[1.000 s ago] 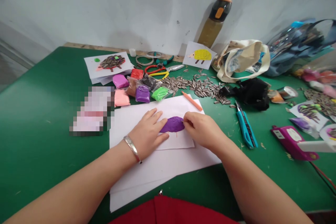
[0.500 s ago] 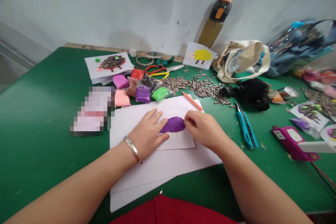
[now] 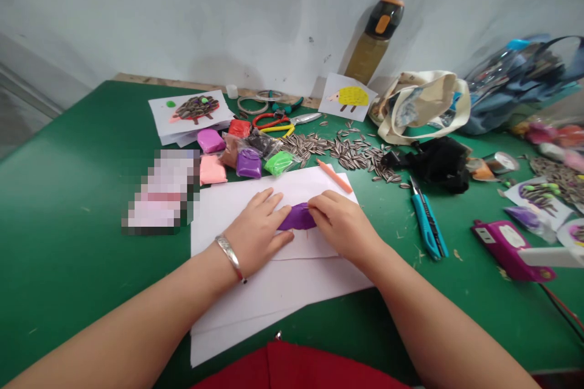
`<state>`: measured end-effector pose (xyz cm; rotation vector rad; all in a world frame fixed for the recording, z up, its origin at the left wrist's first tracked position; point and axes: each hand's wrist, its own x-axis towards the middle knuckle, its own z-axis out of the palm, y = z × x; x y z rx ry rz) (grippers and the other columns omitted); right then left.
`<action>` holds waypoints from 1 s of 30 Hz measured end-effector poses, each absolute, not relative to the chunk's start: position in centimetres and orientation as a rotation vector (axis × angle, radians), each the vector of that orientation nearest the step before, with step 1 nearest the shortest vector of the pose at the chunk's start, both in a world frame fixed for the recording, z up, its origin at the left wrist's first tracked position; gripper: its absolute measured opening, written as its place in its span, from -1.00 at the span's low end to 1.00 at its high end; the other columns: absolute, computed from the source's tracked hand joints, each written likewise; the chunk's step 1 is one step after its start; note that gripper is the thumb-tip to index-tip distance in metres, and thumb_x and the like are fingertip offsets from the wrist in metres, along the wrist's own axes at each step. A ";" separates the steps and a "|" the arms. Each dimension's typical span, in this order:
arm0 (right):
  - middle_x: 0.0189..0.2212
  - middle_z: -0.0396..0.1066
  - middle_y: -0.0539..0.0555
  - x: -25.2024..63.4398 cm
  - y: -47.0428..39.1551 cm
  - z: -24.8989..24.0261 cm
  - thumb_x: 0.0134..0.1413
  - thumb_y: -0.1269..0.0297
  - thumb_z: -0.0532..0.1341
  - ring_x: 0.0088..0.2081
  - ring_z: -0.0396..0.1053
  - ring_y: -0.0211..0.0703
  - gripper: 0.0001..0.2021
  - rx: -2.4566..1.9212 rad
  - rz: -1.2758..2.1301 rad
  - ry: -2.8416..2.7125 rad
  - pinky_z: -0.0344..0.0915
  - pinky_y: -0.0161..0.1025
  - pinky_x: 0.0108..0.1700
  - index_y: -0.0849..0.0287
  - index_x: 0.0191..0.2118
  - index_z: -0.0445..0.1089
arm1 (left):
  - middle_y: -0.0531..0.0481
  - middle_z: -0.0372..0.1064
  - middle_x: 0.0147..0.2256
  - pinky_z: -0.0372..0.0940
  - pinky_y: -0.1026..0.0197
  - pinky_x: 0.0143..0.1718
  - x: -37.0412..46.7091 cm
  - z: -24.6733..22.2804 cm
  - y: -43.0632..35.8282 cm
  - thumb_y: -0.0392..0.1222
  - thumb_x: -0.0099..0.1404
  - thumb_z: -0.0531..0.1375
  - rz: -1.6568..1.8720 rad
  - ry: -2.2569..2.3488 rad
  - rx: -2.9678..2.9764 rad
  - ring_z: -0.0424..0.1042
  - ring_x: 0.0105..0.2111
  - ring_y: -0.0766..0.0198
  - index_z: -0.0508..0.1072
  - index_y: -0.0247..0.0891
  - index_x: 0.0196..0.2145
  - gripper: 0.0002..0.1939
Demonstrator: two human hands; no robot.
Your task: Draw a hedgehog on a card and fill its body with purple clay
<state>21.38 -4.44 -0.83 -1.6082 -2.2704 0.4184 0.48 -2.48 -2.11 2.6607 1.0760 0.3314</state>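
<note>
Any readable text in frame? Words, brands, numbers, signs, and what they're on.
None readable.
Power strip: pale label, too small and blurred to read.
Screen: pixelated, nothing legible.
Bottle: any marks too faint to read.
Cutter: any print too small to read.
Can: no lettering I can make out.

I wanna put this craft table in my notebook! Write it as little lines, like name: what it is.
left hand: spread flat on the paper, fingertips at the purple clay
right hand: fingers at the clay's other end
pen: orange, lying on paper
seeds: loose pile behind the paper
cutter: blue, right of the paper
picture by the bottle: yellow hedgehog
</note>
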 end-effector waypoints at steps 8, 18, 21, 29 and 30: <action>-0.40 0.36 0.09 21.5 -4.6 -1.1 0.22 0.45 0.05 -0.34 0.28 -0.18 -0.78 -1.456 0.348 -2.450 0.14 -0.28 -0.30 0.17 -0.29 0.45 | -0.28 0.28 0.10 0.14 -0.23 0.18 0.5 -2.3 -2.6 -0.07 0.31 0.17 0.347 1.096 2.659 0.14 0.18 -0.16 0.41 -0.33 0.03 -0.60; -0.42 0.35 0.11 21.8 -4.7 -1.0 0.23 0.46 0.04 -0.34 0.27 -0.16 -0.76 -1.411 0.216 -2.487 0.12 -0.26 -0.31 0.22 -0.35 0.44 | -0.34 0.28 0.08 0.13 -0.22 0.18 0.7 -2.0 -2.6 -0.10 0.31 0.17 0.323 1.087 2.696 0.16 0.17 -0.18 0.41 -0.42 0.03 -0.58; -0.43 0.36 0.11 21.8 -4.7 -1.0 0.23 0.46 0.05 -0.35 0.26 -0.16 -0.76 -1.387 0.237 -2.558 0.12 -0.26 -0.32 0.22 -0.35 0.44 | -0.32 0.28 0.09 0.13 -0.23 0.18 0.7 -2.0 -2.6 -0.09 0.31 0.16 0.309 1.083 2.702 0.15 0.17 -0.18 0.40 -0.40 0.04 -0.58; -0.42 0.36 0.11 22.3 -4.5 -0.8 0.23 0.44 0.05 -0.34 0.31 -0.17 -0.75 -1.522 0.213 -2.362 0.14 -0.28 -0.33 0.18 -0.30 0.49 | -0.31 0.29 0.08 0.15 -0.23 0.16 0.5 -2.3 -2.6 -0.08 0.31 0.16 0.365 1.079 2.666 0.15 0.17 -0.17 0.41 -0.36 0.03 -0.60; -0.42 0.37 0.11 22.2 -4.5 -0.8 0.22 0.43 0.06 -0.34 0.31 -0.17 -0.76 -1.519 0.231 -2.388 0.14 -0.29 -0.33 0.18 -0.30 0.49 | -0.31 0.29 0.08 0.15 -0.23 0.17 0.5 -2.3 -2.6 -0.08 0.31 0.16 0.365 1.080 2.668 0.15 0.17 -0.16 0.41 -0.36 0.03 -0.60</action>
